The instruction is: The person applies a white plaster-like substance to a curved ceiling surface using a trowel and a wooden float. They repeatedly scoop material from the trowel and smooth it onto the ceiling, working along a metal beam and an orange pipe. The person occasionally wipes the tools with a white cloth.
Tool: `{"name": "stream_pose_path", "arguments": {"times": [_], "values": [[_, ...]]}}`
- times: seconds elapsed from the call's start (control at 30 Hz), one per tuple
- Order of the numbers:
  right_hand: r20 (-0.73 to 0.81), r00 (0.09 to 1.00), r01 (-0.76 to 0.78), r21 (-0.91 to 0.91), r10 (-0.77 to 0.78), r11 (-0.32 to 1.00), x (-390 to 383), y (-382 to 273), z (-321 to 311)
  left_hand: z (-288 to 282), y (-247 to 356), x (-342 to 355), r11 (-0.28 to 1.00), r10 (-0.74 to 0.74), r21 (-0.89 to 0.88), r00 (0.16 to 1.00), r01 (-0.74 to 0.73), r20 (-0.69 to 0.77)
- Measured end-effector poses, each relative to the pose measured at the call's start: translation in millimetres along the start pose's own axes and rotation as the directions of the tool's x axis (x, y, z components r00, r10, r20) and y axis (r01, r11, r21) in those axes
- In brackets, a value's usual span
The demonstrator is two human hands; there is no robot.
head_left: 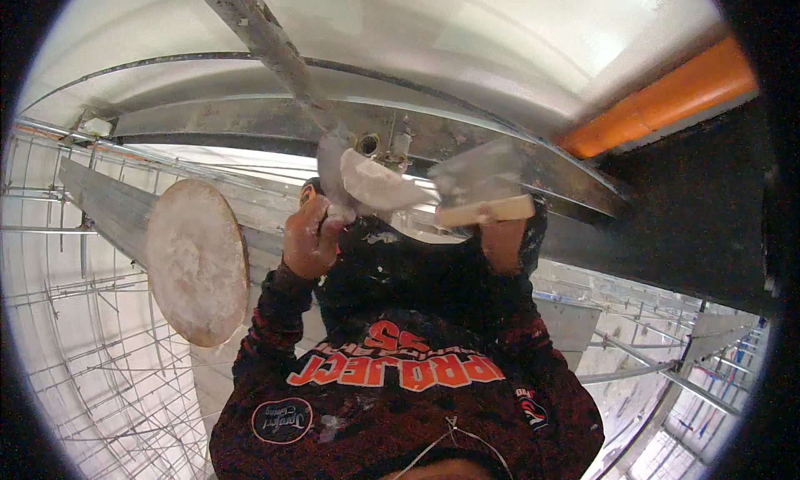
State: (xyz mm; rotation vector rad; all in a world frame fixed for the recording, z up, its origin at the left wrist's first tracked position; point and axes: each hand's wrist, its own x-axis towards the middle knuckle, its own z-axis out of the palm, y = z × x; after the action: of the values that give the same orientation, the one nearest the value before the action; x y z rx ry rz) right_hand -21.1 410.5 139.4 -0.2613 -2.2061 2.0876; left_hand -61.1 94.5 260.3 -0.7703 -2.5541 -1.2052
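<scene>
My left hand (310, 237) is closed on the lower edge of a grey, curved plaster holder (331, 167). A lump of pale, wet-looking plaster (379, 184) sits on it. My right hand (502, 245) grips a wide scraper (482, 173) by its light wooden edge. Its grey blade is blurred by motion and stands just right of the plaster, and I cannot tell whether they touch. Both tools are held up in front of my chest. To the left of my left hand is a round board (197, 263) smeared with whitish plaster.
A metal pole (275, 51) slants down from the top toward my left hand. Behind the tools runs a dark metal beam (217, 117). An orange pipe (658, 101) lies at the upper right beside a dark panel (692, 205). Scaffolding tubes (642, 355) and grey planks (108, 205) stretch out below.
</scene>
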Motion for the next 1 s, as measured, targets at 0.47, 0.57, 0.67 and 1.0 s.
{"name": "stream_pose_path", "arguments": {"times": [0.47, 0.57, 0.67, 1.0], "values": [[0.242, 0.927, -0.309, 0.926, 0.288, 0.217, -10.7, -77.1, 35.9, 49.1, -10.0, 17.2, 0.895, 0.413, 0.265, 0.89, -0.357, -0.194], [0.29, 0.911, -0.368, 0.892, 0.293, 0.263, -8.6, -81.7, 37.4, 36.2, -51.3, 14.2, 0.834, 0.484, 0.333, 0.873, -0.439, -0.06], [0.323, 0.9, -0.392, 0.894, 0.293, 0.218, -7.4, -66.9, 46.5, 23.4, -94.2, 4.0, 0.821, 0.451, 0.341, 0.886, -0.458, 0.106], [0.185, 0.902, -0.232, 0.97, 0.389, 0.077, 43.0, 54.0, 87.5, 70.3, -158.5, -70.6, 0.952, -0.016, 0.301, 0.992, 0.053, -0.124]]}}
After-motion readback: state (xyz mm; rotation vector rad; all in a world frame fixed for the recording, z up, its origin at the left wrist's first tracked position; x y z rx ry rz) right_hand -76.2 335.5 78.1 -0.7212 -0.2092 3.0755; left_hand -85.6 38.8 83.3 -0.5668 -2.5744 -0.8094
